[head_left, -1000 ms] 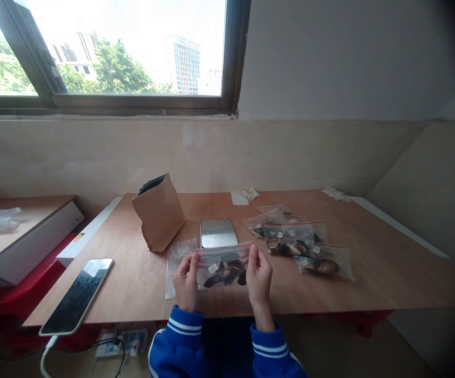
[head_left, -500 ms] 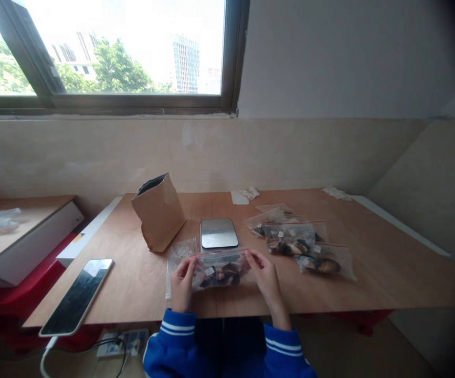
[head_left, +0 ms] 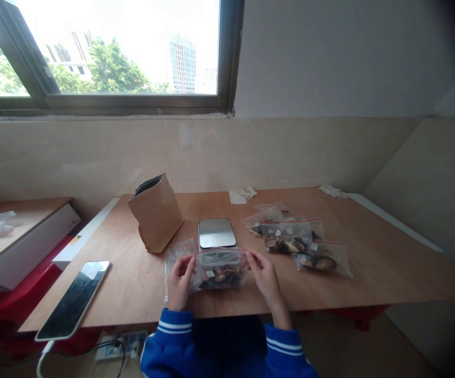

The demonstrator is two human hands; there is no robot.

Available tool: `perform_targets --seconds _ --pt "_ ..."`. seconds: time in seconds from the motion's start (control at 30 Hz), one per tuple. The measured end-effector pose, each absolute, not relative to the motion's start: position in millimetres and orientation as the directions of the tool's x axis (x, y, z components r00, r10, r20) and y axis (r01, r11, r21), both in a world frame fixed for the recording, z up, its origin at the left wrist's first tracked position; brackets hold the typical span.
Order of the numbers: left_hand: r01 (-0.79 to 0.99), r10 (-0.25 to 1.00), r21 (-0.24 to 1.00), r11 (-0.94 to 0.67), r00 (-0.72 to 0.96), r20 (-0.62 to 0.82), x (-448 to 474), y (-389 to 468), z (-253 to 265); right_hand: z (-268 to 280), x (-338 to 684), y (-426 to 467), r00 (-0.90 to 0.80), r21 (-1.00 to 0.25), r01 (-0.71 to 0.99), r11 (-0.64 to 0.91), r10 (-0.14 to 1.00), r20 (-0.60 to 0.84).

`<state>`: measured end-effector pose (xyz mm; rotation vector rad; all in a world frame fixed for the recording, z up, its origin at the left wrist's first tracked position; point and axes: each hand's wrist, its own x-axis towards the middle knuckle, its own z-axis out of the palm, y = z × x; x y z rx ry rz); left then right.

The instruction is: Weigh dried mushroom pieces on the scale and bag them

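Note:
A clear zip-lock bag [head_left: 220, 277] with a red seal strip hangs between my hands at the table's near edge. Dark brown pieces like dried mushrooms and a small white packet show inside it. My left hand [head_left: 180, 278] pinches the top left corner. At the top right corner my right hand [head_left: 264, 275] is closed in the same kind of pinch. Just behind the bag lies a flat kitchen scale [head_left: 217, 233] with a silver top. Several filled zip-lock bags [head_left: 288, 239] are heaped to the right.
A brown paper pouch [head_left: 157, 212] stands upright with its mouth open, left of the scale. Clear empty bags [head_left: 172, 265] lie beside my left hand. A phone [head_left: 75, 299] with a charging cable rests at the left edge. White gloves [head_left: 246, 193] lie at the back.
The upper part of the bag now bulges and its red seal line bows upward in the middle. Both hands keep their grip on its corners. The view has shifted slightly.

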<state>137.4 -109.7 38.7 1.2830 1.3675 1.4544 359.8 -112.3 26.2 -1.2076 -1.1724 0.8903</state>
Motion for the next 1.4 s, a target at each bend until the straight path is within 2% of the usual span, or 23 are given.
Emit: perform_targets --seconds 0.23,0.47,0.7,0.87,1.03,1.2,1.4 --pt "0.125 0.961 0.986 -0.11 -0.241 0.138 134 -109 32 26 357 -113 0.317 -0.976 0.114 0.186 0.924 0.213" --pt "0.129 0.958 0.986 -0.102 -0.254 0.133 132 -107 26 22 358 -112 0.322 -0.968 0.161 0.195 0.916 0.238" --pt "-0.005 0.968 0.99 -0.139 -0.213 0.135 138 -106 27 20 356 -111 0.265 -0.981 -0.06 0.185 0.95 0.163" --pt "-0.094 0.985 0.99 -0.101 -0.152 0.086 141 -107 26 17 353 -110 0.235 -0.976 -0.144 0.165 0.963 0.128" --pt "-0.054 0.991 0.995 -0.087 -0.111 0.08 144 -107 25 14 350 -110 0.174 -0.962 -0.255 0.094 0.984 0.05" --pt "0.001 0.973 0.99 -0.138 -0.185 0.136 143 -107 22 15 350 -110 0.183 -0.977 -0.192 0.095 0.981 0.06" --pt "0.227 0.937 0.957 -0.181 -0.256 0.238 144 -110 25 12 350 -109 0.259 -0.977 -0.173 0.127 0.963 0.079"
